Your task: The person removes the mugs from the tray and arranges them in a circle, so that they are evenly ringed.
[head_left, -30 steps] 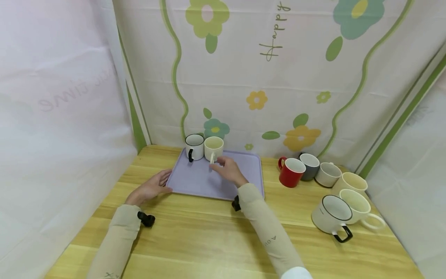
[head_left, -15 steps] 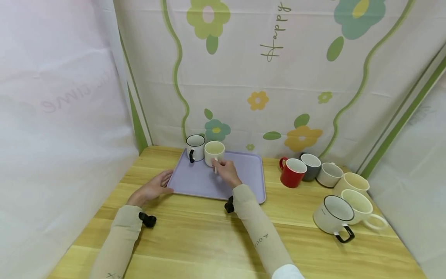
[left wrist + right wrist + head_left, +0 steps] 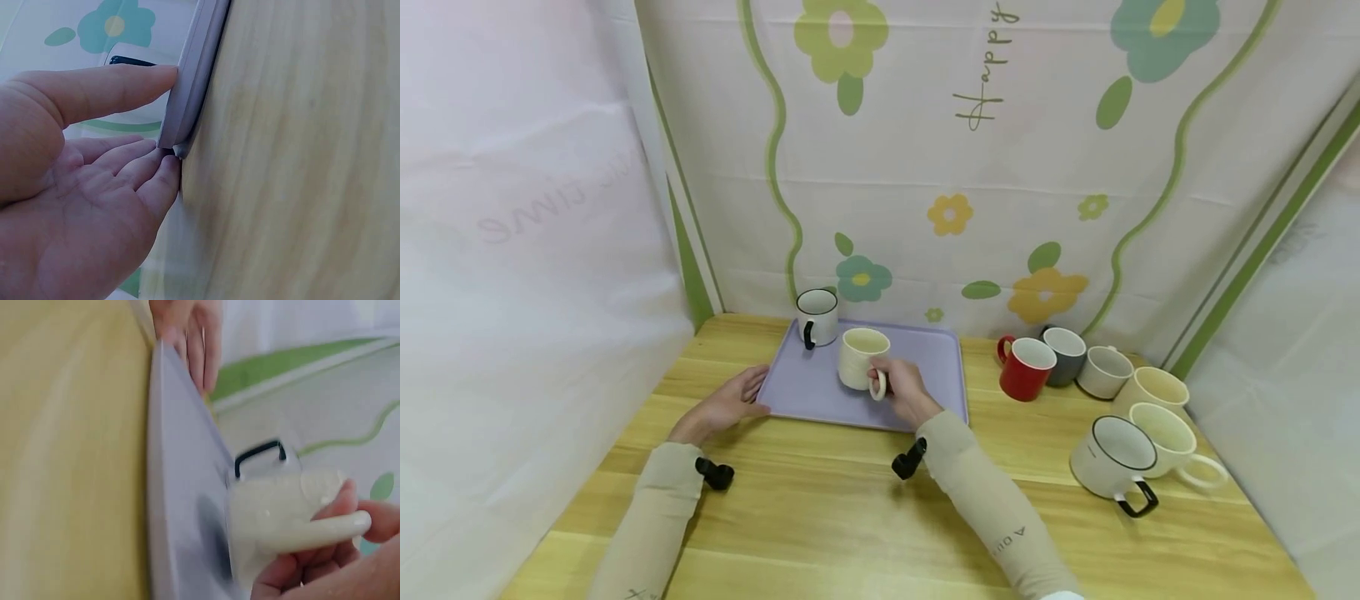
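Note:
A lilac tray point(image 3: 805, 392) lies on the wooden table. My right hand point(image 3: 908, 390) grips a cream mug point(image 3: 854, 367) by its handle, fingers passing through the loop. The mug is upright, close over the middle of the tray, its shadow showing on the tray in the right wrist view. Behind it to the left, a white mug point(image 3: 822, 321) with black rim and handle stands in the tray's back left corner. At the front left corner, my left hand point(image 3: 87, 181) touches the tray's edge with the thumb tip; its fingers extend, fairly straight, along the side.
On the right, a red mug point(image 3: 1026, 371), a dark grey mug point(image 3: 1064, 358), a light grey mug point(image 3: 1103, 375) and several cream or white mugs stand close together. The nearest is a large white mug point(image 3: 1105, 467) with a black handle. A flowered curtain point(image 3: 895, 150) rises behind the table.
My right hand has taken hold of the cream mug's handle and brought the mug away from the white mug, toward the front of the tray. The left hand has stayed in place.

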The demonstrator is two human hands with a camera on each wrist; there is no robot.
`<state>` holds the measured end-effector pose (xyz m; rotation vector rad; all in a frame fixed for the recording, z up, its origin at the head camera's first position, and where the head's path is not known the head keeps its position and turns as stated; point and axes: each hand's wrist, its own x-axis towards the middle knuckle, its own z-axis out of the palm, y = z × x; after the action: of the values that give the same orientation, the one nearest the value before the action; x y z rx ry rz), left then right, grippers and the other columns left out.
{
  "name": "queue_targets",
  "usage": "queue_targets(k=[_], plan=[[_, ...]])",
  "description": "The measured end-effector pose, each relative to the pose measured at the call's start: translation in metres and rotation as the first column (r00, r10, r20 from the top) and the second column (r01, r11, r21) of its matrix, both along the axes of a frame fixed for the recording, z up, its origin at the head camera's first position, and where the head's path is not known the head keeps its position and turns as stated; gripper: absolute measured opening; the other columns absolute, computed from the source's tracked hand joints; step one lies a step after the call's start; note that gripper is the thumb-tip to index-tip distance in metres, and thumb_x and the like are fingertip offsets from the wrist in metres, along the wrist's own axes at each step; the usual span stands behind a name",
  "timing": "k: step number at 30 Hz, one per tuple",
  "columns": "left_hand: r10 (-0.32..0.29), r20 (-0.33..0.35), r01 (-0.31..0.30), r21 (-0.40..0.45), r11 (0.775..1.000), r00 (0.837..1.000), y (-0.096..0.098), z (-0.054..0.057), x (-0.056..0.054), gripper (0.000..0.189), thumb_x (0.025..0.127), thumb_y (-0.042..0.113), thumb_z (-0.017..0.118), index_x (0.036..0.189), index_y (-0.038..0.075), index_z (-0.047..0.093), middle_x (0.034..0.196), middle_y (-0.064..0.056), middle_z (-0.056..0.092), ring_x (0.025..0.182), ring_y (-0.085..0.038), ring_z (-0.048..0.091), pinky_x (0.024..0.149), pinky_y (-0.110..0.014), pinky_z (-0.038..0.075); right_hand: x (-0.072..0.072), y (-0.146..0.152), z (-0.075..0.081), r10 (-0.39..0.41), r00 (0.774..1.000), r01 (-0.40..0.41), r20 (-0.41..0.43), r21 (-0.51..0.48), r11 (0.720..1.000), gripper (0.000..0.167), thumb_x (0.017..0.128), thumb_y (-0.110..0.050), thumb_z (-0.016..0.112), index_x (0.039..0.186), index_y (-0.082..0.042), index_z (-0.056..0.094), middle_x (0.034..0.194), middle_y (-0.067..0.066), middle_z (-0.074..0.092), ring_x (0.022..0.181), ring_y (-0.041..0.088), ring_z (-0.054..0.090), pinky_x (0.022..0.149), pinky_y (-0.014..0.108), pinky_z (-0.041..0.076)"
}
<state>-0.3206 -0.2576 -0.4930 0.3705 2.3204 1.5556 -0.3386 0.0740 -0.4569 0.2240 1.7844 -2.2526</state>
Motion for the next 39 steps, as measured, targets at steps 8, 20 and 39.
queue_targets(k=[8,20,39], plan=[[0.009,0.017,-0.010,0.012,1.000,1.000,0.000,0.000,0.001,0.089,0.101,-0.001,0.065,0.166,-0.008,0.006,0.175,-0.030,0.001,0.163,-0.050,0.005,0.135,-0.061,0.010,0.046,0.034,0.010,-0.013,1.000,0.013,0.000,-0.023,1.000,0.020,0.102,-0.016,0.066,0.087,-0.005,0.073,0.072,-0.001,0.071,0.059,0.009,0.057,0.059,0.019,0.049],[-0.007,0.002,0.007,0.008,1.000,1.000,0.002,0.003,0.001,0.089,0.101,0.000,0.064,0.166,-0.008,0.005,0.174,-0.032,0.002,0.162,-0.053,0.006,0.135,-0.063,0.010,0.121,0.133,0.028,0.077,0.996,-0.075,0.040,-0.055,0.996,0.026,0.112,-0.014,0.049,0.100,-0.011,0.073,0.088,-0.003,0.072,0.073,0.009,0.065,0.079,0.019,0.056],[-0.011,-0.008,0.011,0.010,1.000,1.000,0.000,0.000,0.000,0.089,0.100,-0.002,0.064,0.165,-0.010,0.005,0.174,-0.034,0.001,0.162,-0.053,0.005,0.135,-0.062,0.010,0.166,0.212,0.010,-0.097,0.993,0.093,0.072,0.062,0.994,0.029,0.112,-0.022,0.052,0.097,-0.020,0.077,0.094,-0.008,0.073,0.089,0.007,0.068,0.088,0.019,0.056]])
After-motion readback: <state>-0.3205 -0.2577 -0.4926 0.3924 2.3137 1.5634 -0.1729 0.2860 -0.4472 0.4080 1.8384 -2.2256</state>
